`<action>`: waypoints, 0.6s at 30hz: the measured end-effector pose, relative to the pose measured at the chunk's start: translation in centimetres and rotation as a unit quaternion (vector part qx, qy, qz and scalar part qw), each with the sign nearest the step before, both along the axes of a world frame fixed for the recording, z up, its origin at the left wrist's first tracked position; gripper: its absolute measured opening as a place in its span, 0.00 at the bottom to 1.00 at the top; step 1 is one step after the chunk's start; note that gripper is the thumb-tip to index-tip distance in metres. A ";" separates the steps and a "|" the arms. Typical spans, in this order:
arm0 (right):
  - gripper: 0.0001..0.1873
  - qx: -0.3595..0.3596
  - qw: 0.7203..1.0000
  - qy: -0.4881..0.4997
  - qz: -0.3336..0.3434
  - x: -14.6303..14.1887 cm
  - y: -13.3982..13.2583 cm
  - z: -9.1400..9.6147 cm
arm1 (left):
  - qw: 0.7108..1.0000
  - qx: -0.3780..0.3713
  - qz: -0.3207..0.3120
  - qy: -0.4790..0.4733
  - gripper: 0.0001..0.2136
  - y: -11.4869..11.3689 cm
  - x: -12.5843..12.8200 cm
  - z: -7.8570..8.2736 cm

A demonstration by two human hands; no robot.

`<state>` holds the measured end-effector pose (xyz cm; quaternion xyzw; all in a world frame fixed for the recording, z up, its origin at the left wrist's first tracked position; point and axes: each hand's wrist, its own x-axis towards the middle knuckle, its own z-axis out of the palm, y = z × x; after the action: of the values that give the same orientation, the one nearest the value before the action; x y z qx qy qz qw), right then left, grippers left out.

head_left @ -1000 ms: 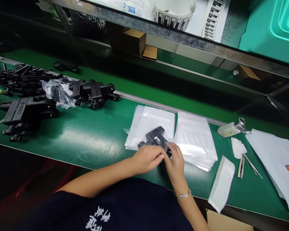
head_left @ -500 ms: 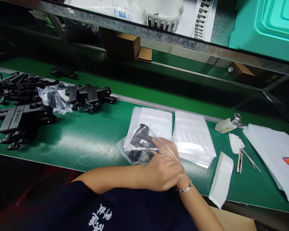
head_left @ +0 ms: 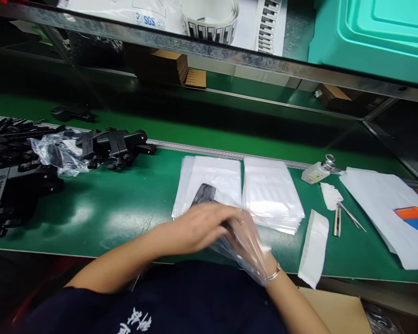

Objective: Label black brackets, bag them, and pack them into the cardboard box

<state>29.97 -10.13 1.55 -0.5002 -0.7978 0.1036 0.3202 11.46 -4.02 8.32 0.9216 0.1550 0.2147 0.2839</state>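
Note:
A clear plastic bag [head_left: 252,253] is drawn over my right hand [head_left: 240,234] and reaches back to the bracelet at the wrist. Inside it, the right fingers are closed at a black plastic clamp-like part [head_left: 205,192], though their tips are largely covered. My left hand [head_left: 200,225], slightly blurred, curls over the part and the bag from above. Only the part's upper end shows beyond the left knuckles. Just behind the hands lie a left stack of clear bags [head_left: 219,174] and a right stack of clear bags [head_left: 271,190].
To the left are black clamp assemblies [head_left: 116,146], a crumpled clear bag [head_left: 61,153] and a larger black assembly [head_left: 24,190]. On the right lie a pump bottle [head_left: 316,172], tweezers [head_left: 353,217], a white strip [head_left: 314,246] and white sheets [head_left: 376,208]. A metal shelf edge [head_left: 216,48] crosses above.
The bag's mouth has come down over my right hand to the wrist. My left hand has shifted left, from the right wrist onto the part. The view has turned slightly right.

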 end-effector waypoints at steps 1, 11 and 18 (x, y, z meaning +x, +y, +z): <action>0.19 0.010 0.999 -0.026 0.041 0.1 -0.5 0.7 | 0.998 0.018 0.034 0.056 0.16 0.7 -0.8 0.4; 0.24 0.061 0.971 0.154 -0.175 5.4 -2.6 3.9 | 0.936 -0.337 0.092 0.046 0.24 1.0 0.0 -4.9; 0.29 0.037 0.994 -0.069 -0.080 4.1 -5.0 5.5 | 0.956 -0.257 0.098 0.100 0.50 -2.1 3.7 -6.8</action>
<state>34.11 -15.12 7.02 -0.5563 -0.7788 0.0131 0.2896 15.15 -6.12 1.56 0.8147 0.3222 0.1014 0.4713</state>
